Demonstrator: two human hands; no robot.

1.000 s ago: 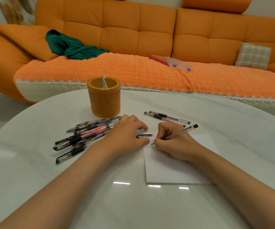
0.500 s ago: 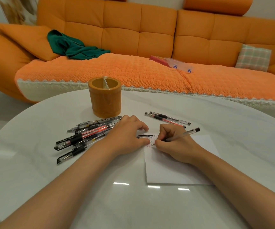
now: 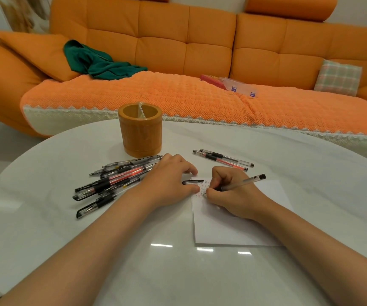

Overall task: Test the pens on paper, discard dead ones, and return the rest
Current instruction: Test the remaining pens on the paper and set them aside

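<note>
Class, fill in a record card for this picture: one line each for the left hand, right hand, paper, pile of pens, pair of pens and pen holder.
left hand: holds a black pen cap at the paper's edge
right hand: grips a clear pen, tip on the paper
paper: white, small marks near its top left corner
pile of pens: on the table, beside the left hand
pair of pens: side by side beyond the paper
pen holder: upright, behind the pile

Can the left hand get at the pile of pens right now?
Probably yes: the left hand lies right beside the pile of pens, with nothing between them. But it seems to hold a pen cap, so picking one up may mean setting that down first.
</note>
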